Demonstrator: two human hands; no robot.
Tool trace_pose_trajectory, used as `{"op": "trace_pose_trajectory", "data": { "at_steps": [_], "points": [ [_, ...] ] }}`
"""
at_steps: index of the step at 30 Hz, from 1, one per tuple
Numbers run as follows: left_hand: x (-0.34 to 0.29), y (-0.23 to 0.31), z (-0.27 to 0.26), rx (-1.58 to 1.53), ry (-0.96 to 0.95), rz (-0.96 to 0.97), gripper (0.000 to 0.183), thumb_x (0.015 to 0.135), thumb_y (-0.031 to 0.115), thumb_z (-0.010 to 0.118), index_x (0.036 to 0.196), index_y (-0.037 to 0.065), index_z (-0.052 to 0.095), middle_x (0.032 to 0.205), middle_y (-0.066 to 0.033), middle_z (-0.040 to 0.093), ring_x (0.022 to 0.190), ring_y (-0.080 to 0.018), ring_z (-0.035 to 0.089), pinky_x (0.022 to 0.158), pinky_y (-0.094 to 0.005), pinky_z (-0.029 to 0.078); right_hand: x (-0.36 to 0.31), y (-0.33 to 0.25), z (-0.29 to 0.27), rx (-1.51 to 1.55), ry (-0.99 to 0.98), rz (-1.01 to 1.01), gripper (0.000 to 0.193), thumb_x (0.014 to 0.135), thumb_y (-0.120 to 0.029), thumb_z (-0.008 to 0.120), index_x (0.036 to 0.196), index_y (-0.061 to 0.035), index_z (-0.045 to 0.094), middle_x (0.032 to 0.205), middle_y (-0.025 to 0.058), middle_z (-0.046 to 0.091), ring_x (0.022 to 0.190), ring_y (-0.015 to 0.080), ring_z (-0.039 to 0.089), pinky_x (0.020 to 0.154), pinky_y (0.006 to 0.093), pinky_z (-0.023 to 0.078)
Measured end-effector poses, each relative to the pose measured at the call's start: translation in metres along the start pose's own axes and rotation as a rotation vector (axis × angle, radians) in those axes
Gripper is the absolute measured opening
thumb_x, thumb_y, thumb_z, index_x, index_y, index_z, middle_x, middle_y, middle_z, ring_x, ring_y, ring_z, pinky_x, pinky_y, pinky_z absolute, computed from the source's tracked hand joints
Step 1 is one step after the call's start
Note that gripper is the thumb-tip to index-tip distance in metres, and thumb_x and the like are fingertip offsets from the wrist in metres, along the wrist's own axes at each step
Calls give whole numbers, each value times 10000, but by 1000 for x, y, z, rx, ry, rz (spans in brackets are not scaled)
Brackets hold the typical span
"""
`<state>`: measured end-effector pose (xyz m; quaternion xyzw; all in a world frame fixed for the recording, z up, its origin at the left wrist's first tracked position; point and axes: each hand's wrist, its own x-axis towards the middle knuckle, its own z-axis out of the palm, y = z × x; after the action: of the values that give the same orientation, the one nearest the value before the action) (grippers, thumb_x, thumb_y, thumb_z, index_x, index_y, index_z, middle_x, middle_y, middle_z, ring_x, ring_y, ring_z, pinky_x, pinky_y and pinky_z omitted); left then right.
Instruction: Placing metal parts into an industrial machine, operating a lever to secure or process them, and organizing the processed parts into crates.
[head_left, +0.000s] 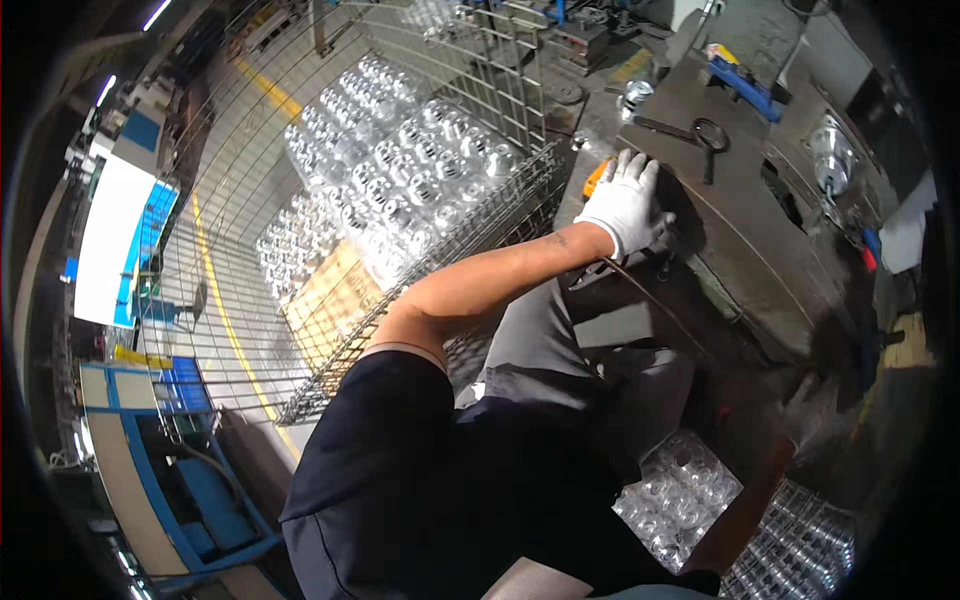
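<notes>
My left hand (pixel 626 205), in a white glove, rests at the near left corner of a dark metal workbench (pixel 750 235). Its fingers are stretched out, and the thumb points aside. Partly hidden under it is an orange object (pixel 598 178) whose kind I cannot make out. Farther along the bench top lies a dark tool with a round ring head (pixel 711 136). My right hand (pixel 808 412), also gloved, is low at the right in shadow, its fingers too dim and smeared to read. Near that forearm are clear-wrapped packs of shiny metal parts (pixel 685 495).
To the left stands a wire mesh cage (pixel 440 240) with stacked, plastic-wrapped shiny parts (pixel 400 165) and a cardboard sheet (pixel 335 300). A blue tool (pixel 745 88) and a shiny metal part (pixel 832 155) lie on the bench. Blue-framed machinery (pixel 165 480) stands at the far left.
</notes>
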<state>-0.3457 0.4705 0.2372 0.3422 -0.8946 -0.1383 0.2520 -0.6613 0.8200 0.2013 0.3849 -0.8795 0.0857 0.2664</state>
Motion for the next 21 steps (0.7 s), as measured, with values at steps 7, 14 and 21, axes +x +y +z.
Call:
{"op": "trace_pose_trajectory", "data": {
  "at_steps": [7, 14, 21],
  "points": [
    [-25, -21, 2, 89, 18, 47, 768, 762, 371, 593, 1300, -88, 294, 1354, -265, 308, 1293, -389, 261, 1075, -464, 190, -17, 30, 52, -255, 52, -35, 569, 926, -441, 362, 1316, -26, 361, 1345, 205, 365, 1224, 336, 384, 1011, 418, 329],
    [-41, -32, -8, -36, 160, 14, 740, 741, 244, 627, 1334, -25, 276, 1360, -278, 276, 1300, -412, 220, 1070, -498, 164, 26, -101, -64, -511, -658, 163, 624, 895, -483, 395, 1346, -57, 328, 1371, 182, 345, 1264, 327, 341, 1043, 409, 286],
    [-69, -55, 45, -75, 373, -140, 798, 773, 224, 624, 1352, -86, 171, 1356, -297, 278, 1285, -438, 235, 1059, -493, 161, 6, -99, -13, 191, -318, 269, 568, 902, -399, 438, 1310, -8, 374, 1366, 224, 334, 1290, 354, 284, 1068, 417, 224]
  ]
}}
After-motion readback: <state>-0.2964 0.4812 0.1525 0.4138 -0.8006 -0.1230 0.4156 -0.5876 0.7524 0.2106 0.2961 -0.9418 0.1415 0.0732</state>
